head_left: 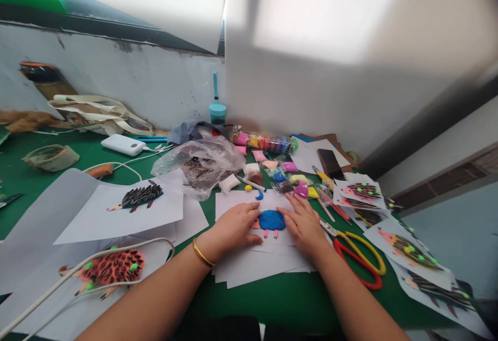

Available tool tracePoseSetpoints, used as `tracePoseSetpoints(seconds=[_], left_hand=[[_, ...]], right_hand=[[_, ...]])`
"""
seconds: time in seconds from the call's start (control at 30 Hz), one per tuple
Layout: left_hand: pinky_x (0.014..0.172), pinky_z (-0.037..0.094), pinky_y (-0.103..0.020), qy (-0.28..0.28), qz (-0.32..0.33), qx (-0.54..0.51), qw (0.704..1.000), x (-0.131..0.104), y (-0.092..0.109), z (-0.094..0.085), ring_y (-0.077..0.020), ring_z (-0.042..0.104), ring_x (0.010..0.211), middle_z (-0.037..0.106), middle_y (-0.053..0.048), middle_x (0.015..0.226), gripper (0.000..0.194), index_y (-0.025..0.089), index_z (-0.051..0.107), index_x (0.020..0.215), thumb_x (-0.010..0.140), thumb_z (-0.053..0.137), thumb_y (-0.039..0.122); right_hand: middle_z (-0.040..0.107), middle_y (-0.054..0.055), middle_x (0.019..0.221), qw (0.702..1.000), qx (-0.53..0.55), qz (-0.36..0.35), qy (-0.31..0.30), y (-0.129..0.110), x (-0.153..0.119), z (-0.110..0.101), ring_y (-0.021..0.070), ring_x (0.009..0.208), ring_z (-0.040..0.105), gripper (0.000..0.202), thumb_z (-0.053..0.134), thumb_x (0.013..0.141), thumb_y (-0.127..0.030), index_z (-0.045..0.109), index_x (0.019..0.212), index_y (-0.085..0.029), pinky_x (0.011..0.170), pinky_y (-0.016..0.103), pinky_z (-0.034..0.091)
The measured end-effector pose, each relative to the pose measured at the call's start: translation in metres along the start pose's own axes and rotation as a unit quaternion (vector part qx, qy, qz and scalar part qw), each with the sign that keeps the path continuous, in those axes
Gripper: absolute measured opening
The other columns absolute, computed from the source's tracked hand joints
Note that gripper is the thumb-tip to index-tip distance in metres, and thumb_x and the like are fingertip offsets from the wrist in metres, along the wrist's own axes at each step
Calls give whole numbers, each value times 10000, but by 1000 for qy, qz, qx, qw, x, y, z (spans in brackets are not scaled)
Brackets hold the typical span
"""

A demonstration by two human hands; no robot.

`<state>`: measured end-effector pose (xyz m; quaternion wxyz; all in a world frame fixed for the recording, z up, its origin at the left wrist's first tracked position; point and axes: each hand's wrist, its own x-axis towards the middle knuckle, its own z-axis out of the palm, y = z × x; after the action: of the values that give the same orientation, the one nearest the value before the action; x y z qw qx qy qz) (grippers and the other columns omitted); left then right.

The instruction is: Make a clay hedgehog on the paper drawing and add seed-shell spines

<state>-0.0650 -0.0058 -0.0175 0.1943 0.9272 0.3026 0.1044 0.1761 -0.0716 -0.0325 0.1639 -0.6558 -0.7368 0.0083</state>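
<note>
A flat blue clay body with pink feet and a pinkish head lies on white paper. My left hand rests on the paper at the head side, fingers spread, its fingertips partly covering the head. On the other side my right hand lies with fingers apart, fingertips touching or close to the blue edge. Above the body are a small yellow clay ball and a blue clay crescent.
Red-and-yellow scissors lie right of my right hand. Finished hedgehog pictures stand at both sides. Behind are clay packets and a plastic bag of seeds. A white cable crosses the left papers.
</note>
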Motion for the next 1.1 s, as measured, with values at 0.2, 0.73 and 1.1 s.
tracePoseSetpoints(seconds=[0.2, 0.73, 1.1], left_hand=[[1112, 397, -455, 1, 1, -1, 1000, 0, 1, -1, -337, 482, 1328, 452, -163, 1501, 708, 163, 577, 1298, 705, 818, 466], [1105, 403, -457, 1, -6, -13, 1000, -1, 2, -2, -342, 484, 1323, 456, -165, 1495, 704, 160, 589, 1277, 683, 837, 446], [1107, 402, -464, 0, -4, -17, 1000, 0, 2, -3, -344, 478, 1331, 452, -169, 1497, 688, 161, 591, 1273, 696, 827, 452]], right_hand=[[438, 24, 1535, 1000, 13, 4, 0, 2, -1, 1, 304, 1419, 340, 413, 362, 985, -346, 676, 1252, -328, 1070, 555, 353], [453, 16, 1525, 999, 29, 18, -30, 8, -3, -1, 311, 1418, 342, 413, 357, 987, -347, 707, 1207, -342, 1082, 557, 338], [476, 14, 1510, 999, 32, 36, -10, 9, -8, -3, 321, 1404, 363, 402, 372, 983, -342, 721, 1181, -326, 1053, 565, 357]])
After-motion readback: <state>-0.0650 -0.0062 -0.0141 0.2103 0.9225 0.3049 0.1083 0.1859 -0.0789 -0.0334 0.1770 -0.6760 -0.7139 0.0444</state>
